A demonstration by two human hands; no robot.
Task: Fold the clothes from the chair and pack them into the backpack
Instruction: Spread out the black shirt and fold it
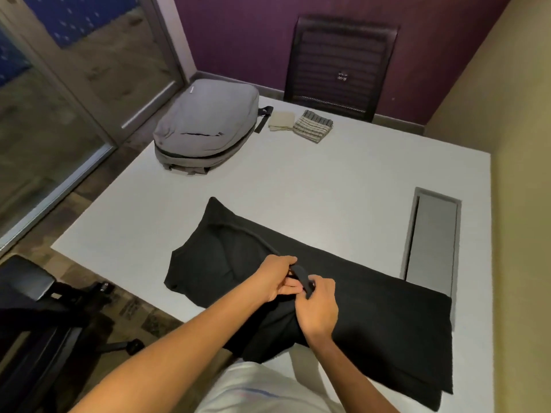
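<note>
A black garment [372,317] lies spread over the near part of the white table [298,180], one end hanging off the front edge. My left hand [275,278] and my right hand [317,308] both pinch a raised fold of its edge near the garment's middle. A grey backpack [205,126] lies flat at the far left of the table, its zip partly open. Beside it rest a folded beige cloth [281,120] and a folded striped cloth [313,126].
A black mesh chair [343,64] stands behind the table's far edge. Another black chair [29,308] sits at the near left on the floor. A grey cable hatch [432,239] is set into the table at the right, its near end under the garment.
</note>
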